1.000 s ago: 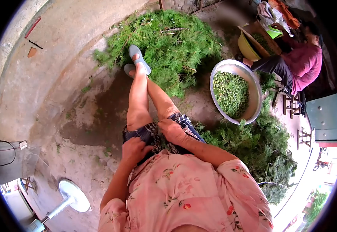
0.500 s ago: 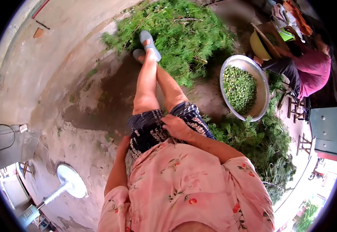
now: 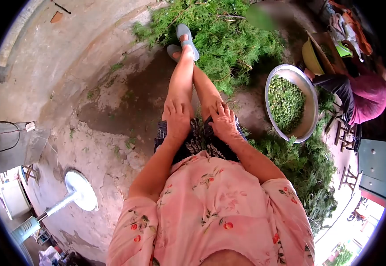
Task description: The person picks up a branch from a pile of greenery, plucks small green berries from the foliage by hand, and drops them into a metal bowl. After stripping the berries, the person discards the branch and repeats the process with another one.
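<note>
My left hand (image 3: pixel 178 119) lies on one knee, palm down, with its fingers apart and nothing in it. On the other knee rests my right hand (image 3: pixel 223 120), also spread and holding nothing. Both touch the legs near the hem of the dark patterned shorts (image 3: pixel 201 141). To the right of the knees stands a large metal basin (image 3: pixel 310 111) holding many small green pieces (image 3: pixel 286 103). Cut green branches (image 3: pixel 228 40) lie around and beyond the feet in grey shoes (image 3: pixel 184 33).
More branches (image 3: pixel 308 177) lie below the basin. A person (image 3: pixel 370 95) sits at the right beside a yellow bowl (image 3: pixel 311 57). Small wooden stools (image 3: pixel 346 135) and a blue-green cabinet (image 3: pixel 374 164) stand at the far right. A white fan (image 3: pixel 81 190) is at the lower left.
Both hands have moved onto the knees and spread; one was beside the thigh and the other on the lap. The view has shifted, so the scene sits differently in the frame.
</note>
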Demonstrator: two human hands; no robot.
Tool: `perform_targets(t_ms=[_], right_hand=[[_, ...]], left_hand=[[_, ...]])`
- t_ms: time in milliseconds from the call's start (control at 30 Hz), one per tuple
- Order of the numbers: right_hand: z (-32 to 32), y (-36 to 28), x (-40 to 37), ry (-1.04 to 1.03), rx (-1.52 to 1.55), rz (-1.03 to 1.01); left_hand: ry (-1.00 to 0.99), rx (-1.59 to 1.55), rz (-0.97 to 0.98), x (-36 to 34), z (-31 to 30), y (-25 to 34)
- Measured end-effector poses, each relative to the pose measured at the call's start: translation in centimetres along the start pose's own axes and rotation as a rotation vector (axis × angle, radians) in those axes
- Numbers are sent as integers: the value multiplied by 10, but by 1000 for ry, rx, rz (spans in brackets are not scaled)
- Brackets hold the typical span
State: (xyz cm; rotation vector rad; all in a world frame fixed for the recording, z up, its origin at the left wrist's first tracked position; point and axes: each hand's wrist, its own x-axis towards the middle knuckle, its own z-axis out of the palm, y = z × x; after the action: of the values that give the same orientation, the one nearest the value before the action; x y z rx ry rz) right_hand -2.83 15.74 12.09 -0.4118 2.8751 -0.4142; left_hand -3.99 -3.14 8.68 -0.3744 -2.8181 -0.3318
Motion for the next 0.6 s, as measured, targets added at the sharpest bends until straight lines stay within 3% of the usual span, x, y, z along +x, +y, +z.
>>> perform_targets(t_ms=[67, 167, 400, 500, 567, 600], right_hand=[[-1, 2, 1, 18, 12, -6], [-4, 0, 2, 9, 39, 8], [-1, 4, 2, 40, 94, 10], [-1, 6, 5, 50, 99, 13], [0, 6, 4, 50, 99, 25], [-1, 5, 5, 43, 101, 26]], left_hand=[[-161, 92, 131, -4, -2, 14], [-289, -2, 177, -6, -16, 18], [-246, -140, 147, -7, -26, 8], [-192, -356, 91, -12, -33, -13], [-164, -440, -134, -17, -46, -23], [-160, -442, -124, -18, -53, -29]])
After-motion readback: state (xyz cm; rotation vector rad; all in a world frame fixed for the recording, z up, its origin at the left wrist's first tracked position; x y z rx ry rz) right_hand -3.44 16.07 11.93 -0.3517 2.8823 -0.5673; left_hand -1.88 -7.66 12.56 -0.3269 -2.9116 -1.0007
